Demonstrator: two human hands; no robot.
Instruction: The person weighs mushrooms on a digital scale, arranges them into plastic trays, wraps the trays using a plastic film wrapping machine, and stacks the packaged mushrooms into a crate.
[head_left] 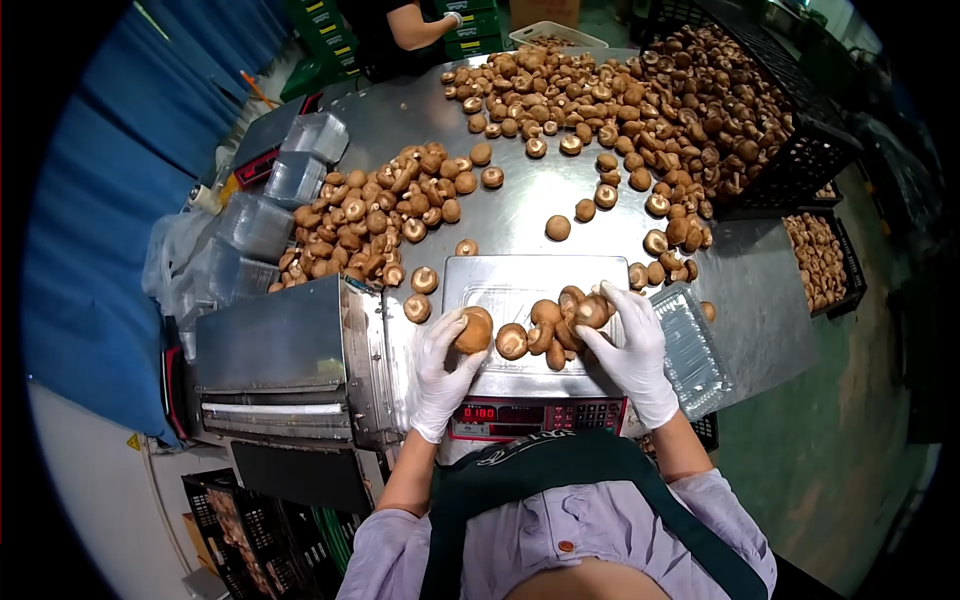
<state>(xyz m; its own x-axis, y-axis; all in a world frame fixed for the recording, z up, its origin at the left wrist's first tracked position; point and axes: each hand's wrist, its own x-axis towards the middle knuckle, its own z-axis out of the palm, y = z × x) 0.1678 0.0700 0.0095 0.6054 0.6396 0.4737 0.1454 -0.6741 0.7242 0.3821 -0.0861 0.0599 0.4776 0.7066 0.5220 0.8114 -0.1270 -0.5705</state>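
Both my hands wear white gloves and are over the metal pan (490, 275) of a digital scale with a red-lit display (480, 413). My left hand (440, 365) grips a large brown shiitake mushroom (474, 330) at the pan's left side. On the right, my right hand (632, 350) has its thumb and fingers closed around another shiitake mushroom (591, 311). Between the hands a small heap of shiitake mushrooms (545, 325) lies on the pan. Right of my right hand is a clear plastic tray (692, 345).
Mushroom piles (375, 215) lie left and at the back, spilling from a tipped black crate (790, 150). Stacked clear plastic trays (255, 225) stand left, behind a metal machine (270, 340). Another person's arm (415, 28) shows at the far side. A mushroom crate (820, 260) sits lower right.
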